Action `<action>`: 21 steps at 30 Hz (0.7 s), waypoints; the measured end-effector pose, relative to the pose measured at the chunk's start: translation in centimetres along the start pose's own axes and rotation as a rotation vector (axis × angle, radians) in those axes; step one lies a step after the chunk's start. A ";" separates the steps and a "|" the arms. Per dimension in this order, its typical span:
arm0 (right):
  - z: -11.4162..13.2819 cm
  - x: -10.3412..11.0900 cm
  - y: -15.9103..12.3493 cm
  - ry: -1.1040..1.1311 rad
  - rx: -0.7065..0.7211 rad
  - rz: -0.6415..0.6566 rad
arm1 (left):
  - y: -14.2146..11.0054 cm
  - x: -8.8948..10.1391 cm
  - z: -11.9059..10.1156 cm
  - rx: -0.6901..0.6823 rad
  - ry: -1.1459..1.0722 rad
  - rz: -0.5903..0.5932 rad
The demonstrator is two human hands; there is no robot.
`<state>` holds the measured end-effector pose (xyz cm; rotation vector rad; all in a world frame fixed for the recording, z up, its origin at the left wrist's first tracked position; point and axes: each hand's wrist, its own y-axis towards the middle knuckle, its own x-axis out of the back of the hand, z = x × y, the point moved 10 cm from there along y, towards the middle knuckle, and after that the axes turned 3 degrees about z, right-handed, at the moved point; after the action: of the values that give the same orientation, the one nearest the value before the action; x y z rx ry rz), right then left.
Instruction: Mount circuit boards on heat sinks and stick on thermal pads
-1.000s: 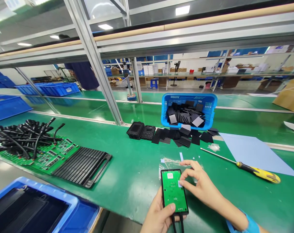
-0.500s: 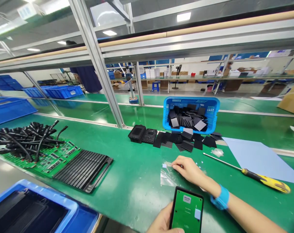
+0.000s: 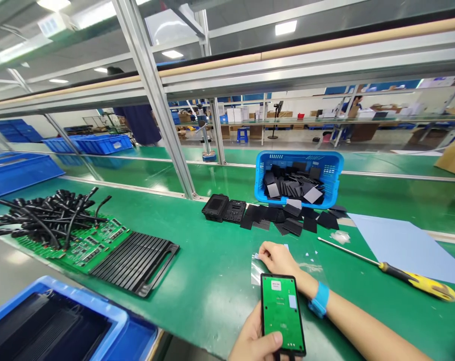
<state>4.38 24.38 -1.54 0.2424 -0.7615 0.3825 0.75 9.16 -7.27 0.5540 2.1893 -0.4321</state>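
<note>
My left hand (image 3: 255, 336) grips a green circuit board (image 3: 282, 316) in a black housing, its thumb on the board's lower part. The board has a white label near the top and a pale blue pad (image 3: 292, 301) at its right edge. Beyond it, my right hand (image 3: 278, 258), with a blue band at the wrist, pinches at a small pale blue pad (image 3: 256, 255) on clear plastic film (image 3: 256, 273). The fingertips partly hide that pad. Small pale scraps (image 3: 312, 259) lie to the right of this hand.
A blue basket (image 3: 260, 175) of black plates stands behind, with loose plates (image 3: 295, 226) and an open black case (image 3: 215, 207) before it. A screwdriver (image 3: 419, 282) and blue sheet (image 3: 404, 245) lie right. Left are cables (image 3: 57, 215), circuit boards (image 3: 99, 245), a finned black plate (image 3: 135, 260).
The board in my left hand has come up and left, showing more of its face. My right hand has moved left, its fingertips now at the small pad.
</note>
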 end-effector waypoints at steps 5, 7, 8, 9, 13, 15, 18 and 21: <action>-0.6 1.1 -0.3 0.340 -0.071 0.053 | -0.1 0.2 -0.3 -0.014 0.009 -0.059; -0.4 2.1 -1.0 0.475 -0.096 0.070 | -0.1 0.2 -0.5 -0.026 0.015 -0.075; -0.3 2.8 -1.5 0.525 -0.106 0.067 | -0.1 0.1 -0.6 -0.034 0.017 -0.084; -0.2 3.7 -2.1 0.564 -0.115 0.058 | -0.2 0.1 -0.7 -0.042 0.021 -0.093; 1.2 6.1 -5.5 0.528 -0.085 0.038 | -0.3 -0.1 -0.9 -0.061 0.043 -0.117; 1.9 6.4 -7.2 0.375 -0.037 0.035 | -0.4 -0.3 -1.1 -0.067 0.052 -0.117; 2.4 5.8 -9.4 0.165 0.015 0.017 | -0.4 -0.7 -1.3 -0.066 0.059 -0.114; 2.7 4.7 -10.7 0.067 0.059 -0.005 | -0.4 -0.9 -1.4 -0.057 0.056 -0.114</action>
<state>10.29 14.92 2.84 0.2858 -0.6845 0.4074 0.15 9.25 -5.60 0.4160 2.2875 -0.4172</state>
